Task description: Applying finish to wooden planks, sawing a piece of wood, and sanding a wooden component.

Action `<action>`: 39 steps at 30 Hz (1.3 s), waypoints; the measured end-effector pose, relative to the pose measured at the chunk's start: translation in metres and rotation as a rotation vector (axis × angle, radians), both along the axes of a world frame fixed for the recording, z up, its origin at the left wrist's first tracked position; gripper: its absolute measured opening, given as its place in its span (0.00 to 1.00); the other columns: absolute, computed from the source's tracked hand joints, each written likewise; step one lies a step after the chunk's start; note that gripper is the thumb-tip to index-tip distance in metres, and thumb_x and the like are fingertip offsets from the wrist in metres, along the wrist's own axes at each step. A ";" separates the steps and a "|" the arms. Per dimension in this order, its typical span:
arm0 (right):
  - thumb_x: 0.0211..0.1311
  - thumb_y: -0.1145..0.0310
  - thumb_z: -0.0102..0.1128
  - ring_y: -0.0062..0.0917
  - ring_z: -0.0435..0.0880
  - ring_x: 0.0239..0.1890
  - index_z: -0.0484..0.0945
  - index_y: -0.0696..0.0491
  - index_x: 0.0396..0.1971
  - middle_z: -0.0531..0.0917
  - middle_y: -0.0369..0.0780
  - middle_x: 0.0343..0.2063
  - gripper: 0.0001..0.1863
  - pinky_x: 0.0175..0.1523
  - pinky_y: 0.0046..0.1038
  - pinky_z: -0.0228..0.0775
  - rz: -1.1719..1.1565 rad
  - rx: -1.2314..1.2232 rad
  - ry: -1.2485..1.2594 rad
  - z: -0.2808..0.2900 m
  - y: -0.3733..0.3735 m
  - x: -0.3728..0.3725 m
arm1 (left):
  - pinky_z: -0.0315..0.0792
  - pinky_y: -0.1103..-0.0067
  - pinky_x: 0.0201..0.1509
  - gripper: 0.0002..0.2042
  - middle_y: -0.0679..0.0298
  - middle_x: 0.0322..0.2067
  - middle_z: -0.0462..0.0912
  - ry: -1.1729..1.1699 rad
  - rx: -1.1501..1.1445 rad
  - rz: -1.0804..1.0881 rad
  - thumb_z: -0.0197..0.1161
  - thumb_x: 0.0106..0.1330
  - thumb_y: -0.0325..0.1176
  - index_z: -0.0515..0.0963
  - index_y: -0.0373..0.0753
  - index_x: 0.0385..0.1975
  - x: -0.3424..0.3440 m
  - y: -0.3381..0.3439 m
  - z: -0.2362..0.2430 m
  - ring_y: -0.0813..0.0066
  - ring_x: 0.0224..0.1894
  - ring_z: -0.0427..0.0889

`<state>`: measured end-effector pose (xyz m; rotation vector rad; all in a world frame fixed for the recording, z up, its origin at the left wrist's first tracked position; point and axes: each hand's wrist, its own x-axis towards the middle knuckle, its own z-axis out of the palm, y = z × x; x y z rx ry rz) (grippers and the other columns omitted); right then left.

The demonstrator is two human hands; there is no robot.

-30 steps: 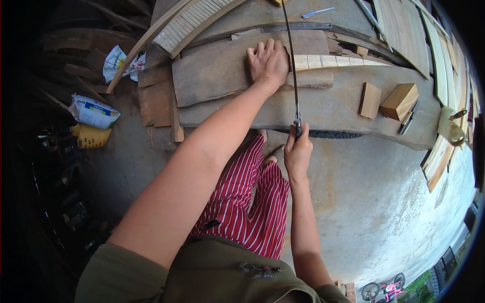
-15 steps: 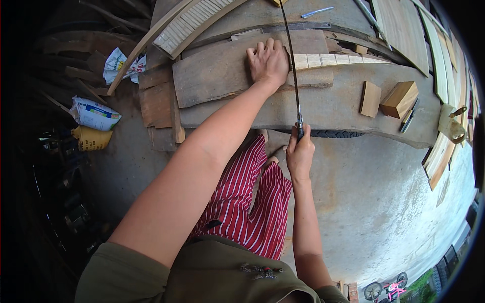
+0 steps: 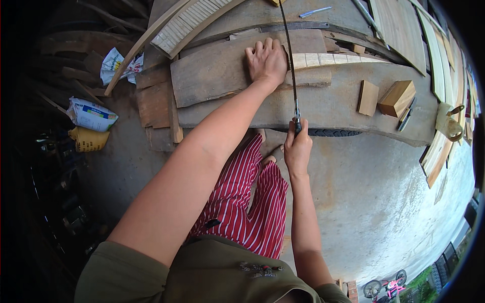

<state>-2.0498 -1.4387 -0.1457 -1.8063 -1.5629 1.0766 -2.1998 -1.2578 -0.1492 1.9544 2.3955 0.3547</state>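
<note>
My right hand (image 3: 298, 144) is closed round the dark handle of a handsaw (image 3: 292, 76). Its long thin blade, seen edge-on, points away from me and crosses a pale wooden strip (image 3: 336, 59) marked with several cross lines. Just left of the blade, my left hand (image 3: 267, 61) presses down with curled fingers on the strip's end, most of which it hides. Under that hand lies a wide weathered board (image 3: 209, 70). How deep the blade sits in the wood cannot be made out.
On the grey bench (image 3: 348, 118) to the right are a wooden block (image 3: 397, 98), a flat wood piece (image 3: 368, 98) and pens (image 3: 406, 115). A blue pen (image 3: 315, 11) lies at the far side. A curved slatted wood piece (image 3: 192, 22) and bags (image 3: 93, 115) are left.
My right hand and the saw have slid slightly away from me. My left hand stays in place on the strip, and the whole view has shifted a little.
</note>
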 end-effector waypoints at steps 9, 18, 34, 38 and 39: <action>0.61 0.78 0.56 0.52 0.83 0.33 0.70 0.56 0.49 0.81 0.52 0.29 0.16 0.34 0.44 0.73 -0.026 -0.294 -0.114 0.040 -0.099 0.038 | 0.59 0.69 0.55 0.11 0.62 0.41 0.77 -0.042 -0.028 0.017 0.46 0.71 0.38 0.76 0.42 0.38 0.001 0.001 0.003 0.65 0.49 0.74; 0.63 0.77 0.54 0.53 0.81 0.31 0.70 0.57 0.47 0.80 0.55 0.27 0.12 0.32 0.44 0.71 -0.003 -0.022 0.025 0.012 -0.039 0.012 | 0.59 0.69 0.55 0.10 0.62 0.41 0.77 -0.020 -0.043 0.015 0.46 0.70 0.36 0.76 0.42 0.37 0.001 0.002 0.002 0.65 0.49 0.74; 0.64 0.75 0.54 0.53 0.81 0.29 0.71 0.55 0.47 0.79 0.54 0.25 0.12 0.30 0.46 0.70 -0.029 -0.053 -0.034 0.017 -0.050 0.013 | 0.59 0.69 0.55 0.10 0.62 0.42 0.77 -0.021 -0.063 0.008 0.46 0.70 0.36 0.76 0.42 0.39 0.001 0.002 0.002 0.66 0.49 0.73; 0.65 0.74 0.55 0.51 0.81 0.26 0.71 0.55 0.46 0.78 0.52 0.22 0.11 0.28 0.43 0.69 -0.023 -0.088 -0.107 0.043 -0.113 0.030 | 0.59 0.69 0.55 0.10 0.62 0.42 0.77 -0.049 -0.041 0.015 0.46 0.71 0.36 0.76 0.42 0.38 0.001 0.002 0.003 0.65 0.49 0.74; 0.68 0.72 0.54 0.50 0.80 0.23 0.71 0.56 0.43 0.76 0.52 0.19 0.07 0.25 0.41 0.67 -0.056 -0.075 -0.111 0.045 -0.109 0.029 | 0.59 0.69 0.55 0.10 0.62 0.42 0.77 -0.051 -0.042 0.013 0.46 0.71 0.36 0.76 0.42 0.38 0.001 0.002 0.004 0.65 0.49 0.74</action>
